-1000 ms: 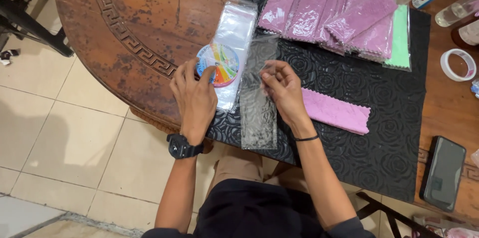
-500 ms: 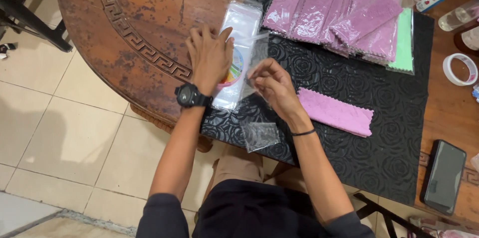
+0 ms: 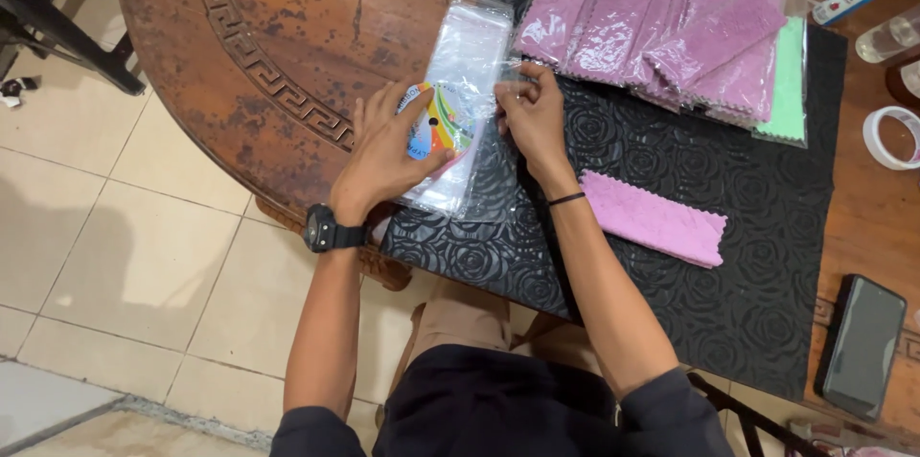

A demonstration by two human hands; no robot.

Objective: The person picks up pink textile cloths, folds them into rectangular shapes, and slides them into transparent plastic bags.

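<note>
Head view: the clear plastic sleeve (image 3: 467, 83) runs lengthwise away from the person. Left hand (image 3: 388, 146) lies flat, fingers spread; right hand (image 3: 533, 112) fingers pinch its edge.

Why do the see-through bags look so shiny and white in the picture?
In the head view, light from above bounces off the clear plastic bags, making white glare under the left hand and by the right hand; the wrapped pink cloths glint too. The tiled floor shows a soft shadow, and the picture is sharp.
</note>
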